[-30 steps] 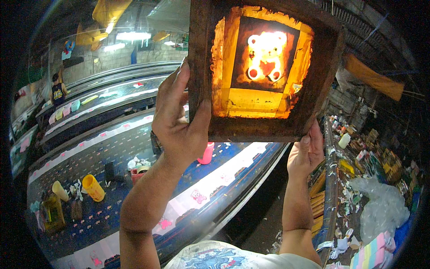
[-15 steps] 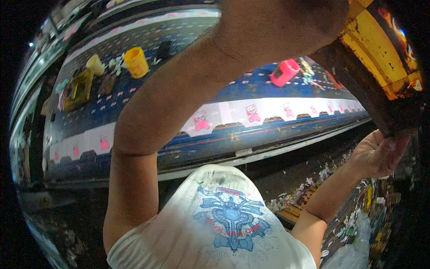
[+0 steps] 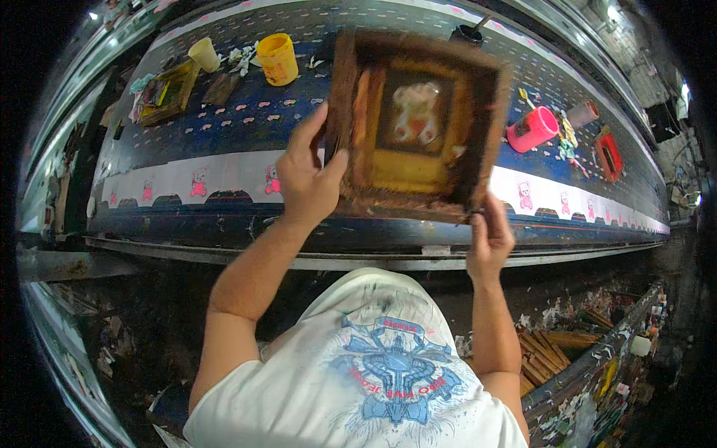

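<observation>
A wooden-framed printing screen [image 3: 399,173] is raised in front of me above the long table. Its yellowish mesh carries a pale teddy bear figure inside a dark rectangle. My left hand [image 3: 310,179] grips the frame's left side, thumb on the near face. At the lower right corner, my right hand [image 3: 491,240] holds the frame between thumb and fingers. Behind and below it, a white strip [image 3: 168,181] printed with pink bears lies along the table's near side; the screen hides its middle.
The blue table [image 3: 250,134] bears a yellow tub [image 3: 277,60], a pale cup [image 3: 203,54], a small tray-like frame [image 3: 169,92], a pink container [image 3: 533,129], a red frame [image 3: 609,156] and a dark pot [image 3: 467,34]. Wooden slats [image 3: 544,355] and scraps lie lower right.
The screen has come from the far right to the front of me, its bear figure now in view. My left arm no longer reaches across to the right. The view has shifted.
</observation>
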### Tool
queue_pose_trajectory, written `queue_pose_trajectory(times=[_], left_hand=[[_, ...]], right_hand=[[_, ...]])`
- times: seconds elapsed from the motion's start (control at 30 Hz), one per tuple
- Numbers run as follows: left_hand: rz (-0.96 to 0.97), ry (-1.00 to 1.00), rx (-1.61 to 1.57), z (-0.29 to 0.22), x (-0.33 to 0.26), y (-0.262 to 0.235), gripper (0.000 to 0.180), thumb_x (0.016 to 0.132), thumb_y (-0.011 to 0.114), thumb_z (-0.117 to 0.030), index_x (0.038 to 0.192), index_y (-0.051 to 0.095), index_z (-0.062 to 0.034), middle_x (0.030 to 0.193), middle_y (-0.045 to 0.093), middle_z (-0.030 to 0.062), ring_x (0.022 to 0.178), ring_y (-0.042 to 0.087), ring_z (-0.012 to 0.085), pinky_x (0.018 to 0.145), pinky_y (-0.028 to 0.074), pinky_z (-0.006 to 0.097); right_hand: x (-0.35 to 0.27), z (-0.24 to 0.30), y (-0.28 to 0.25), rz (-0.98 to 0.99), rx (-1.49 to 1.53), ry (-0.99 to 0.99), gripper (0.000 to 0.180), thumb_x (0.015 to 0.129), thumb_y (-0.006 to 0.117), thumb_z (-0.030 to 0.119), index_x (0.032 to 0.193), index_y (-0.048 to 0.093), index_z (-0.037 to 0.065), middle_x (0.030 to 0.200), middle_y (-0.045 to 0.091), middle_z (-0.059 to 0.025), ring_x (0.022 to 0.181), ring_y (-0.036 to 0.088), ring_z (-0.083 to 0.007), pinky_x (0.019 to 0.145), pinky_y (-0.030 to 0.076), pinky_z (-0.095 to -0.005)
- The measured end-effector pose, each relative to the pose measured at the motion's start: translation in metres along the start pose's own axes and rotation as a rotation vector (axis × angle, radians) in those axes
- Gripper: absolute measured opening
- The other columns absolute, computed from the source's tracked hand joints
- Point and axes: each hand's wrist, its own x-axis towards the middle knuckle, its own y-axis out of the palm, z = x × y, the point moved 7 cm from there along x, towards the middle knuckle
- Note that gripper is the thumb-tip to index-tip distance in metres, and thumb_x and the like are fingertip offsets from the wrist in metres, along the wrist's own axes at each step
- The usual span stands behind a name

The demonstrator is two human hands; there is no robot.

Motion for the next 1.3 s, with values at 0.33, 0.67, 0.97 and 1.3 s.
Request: queue_pose_trajectory(times=[0.33, 0.67, 0.97, 1.3], left_hand=[[-0.104, -0.372, -0.039, 0.130, -0.096, -0.024, 0.066, 0.086, 0.064, 0.019, 0.151, 0.058, 0.0076, 0.149, 0.065, 0.0178, 0.140, 0.062, 0.0254, 0.123, 0.045, 0.038], [-0.042, -0.499, -0.005, 0.158, -0.104, -0.028, 0.070, 0.085, 0.065, 0.021, 0.154, 0.055, 0.0090, 0.154, 0.061, 0.0198, 0.145, 0.058, 0.0262, 0.126, 0.042, 0.040], [-0.057, -0.580, -0.039, 0.161, -0.102, -0.030, 0.068, 0.087, 0.063, 0.020, 0.154, 0.055, 0.0095, 0.153, 0.062, 0.0199, 0.142, 0.061, 0.0257, 0.124, 0.045, 0.039], [-0.063, -0.595, -0.068, 0.165, -0.104, -0.030, 0.069, 0.087, 0.063, 0.021, 0.154, 0.056, 0.0083, 0.154, 0.062, 0.0185, 0.141, 0.061, 0.0254, 0.123, 0.045, 0.039]], right_hand=[[-0.049, -0.096, 0.042, 0.263, -0.025, 0.332, 0.040, 0.103, 0.064, -0.006, 0.143, 0.065, -0.005, 0.140, 0.067, -0.0162, 0.128, 0.066, -0.0243, 0.111, 0.052, -0.0363], [-0.050, -0.112, 0.042, 0.253, -0.148, 0.325, 0.024, 0.101, 0.067, -0.006, 0.125, 0.074, -0.006, 0.125, 0.075, -0.0179, 0.118, 0.072, -0.0278, 0.106, 0.054, -0.0368], [-0.054, -0.116, 0.049, 0.324, -0.090, 0.337, 0.029, 0.102, 0.067, -0.005, 0.130, 0.073, -0.005, 0.129, 0.073, -0.0160, 0.116, 0.070, -0.0233, 0.102, 0.054, -0.0335], [-0.057, -0.124, 0.049, 0.247, -0.021, 0.312, 0.031, 0.097, 0.070, -0.007, 0.127, 0.073, -0.006, 0.124, 0.073, -0.0197, 0.112, 0.071, -0.0268, 0.099, 0.056, -0.0349]])
